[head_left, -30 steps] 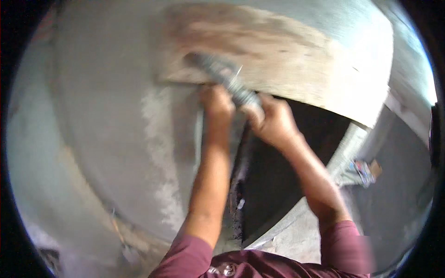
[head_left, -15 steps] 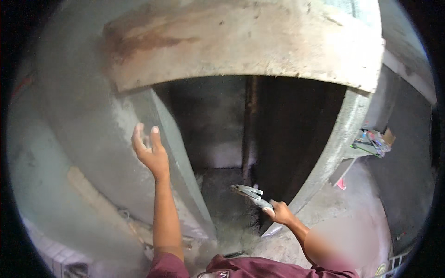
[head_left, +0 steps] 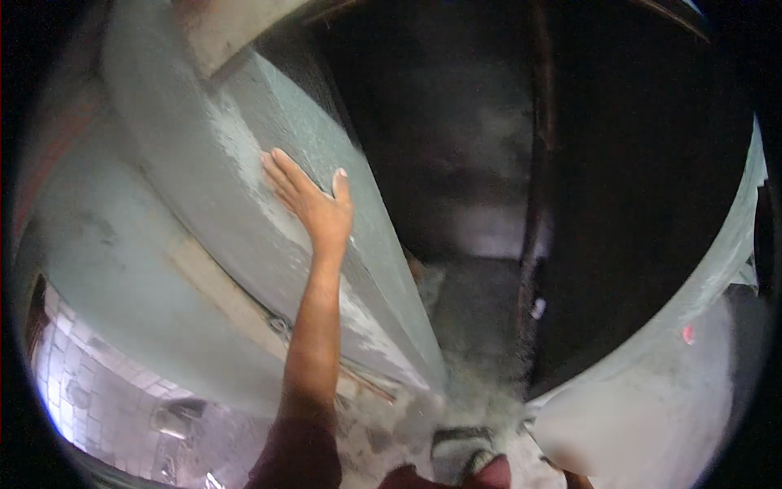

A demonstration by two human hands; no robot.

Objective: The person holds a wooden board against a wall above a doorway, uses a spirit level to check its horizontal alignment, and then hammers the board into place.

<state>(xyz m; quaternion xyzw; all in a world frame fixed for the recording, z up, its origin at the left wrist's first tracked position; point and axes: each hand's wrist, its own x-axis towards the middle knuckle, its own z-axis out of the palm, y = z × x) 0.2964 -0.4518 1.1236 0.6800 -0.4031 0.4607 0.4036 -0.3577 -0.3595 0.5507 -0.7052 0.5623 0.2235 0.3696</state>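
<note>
My left hand [head_left: 314, 196] is open, fingers stretched out and thumb apart, against the corner of the grey plastered pillar [head_left: 326, 147] at the left of a dark doorway. A rough pale strip of plaster runs along that corner by the fingertips. Low at the right edge of my body, my right hand [head_left: 574, 479] shows only in part beside a blurred patch. A narrow end of a grey metal hand tool [head_left: 529, 425] sticks out beyond it; the rest of the tool is hidden, and its exact kind cannot be made out.
The dark doorway [head_left: 456, 155] opens ahead, with a pale beam [head_left: 236, 28] over it. A dark rectangular tray [head_left: 460, 444] lies on the floor by my foot. Boards [head_left: 236, 297] lean low along the left wall. A small red thing [head_left: 688, 335] lies to the right.
My view has tipped down and leftward. My left hand has gone from raised with curled fingers to stretched flat at the pillar. My right hand with the metal tool has dropped toward the lower edge.
</note>
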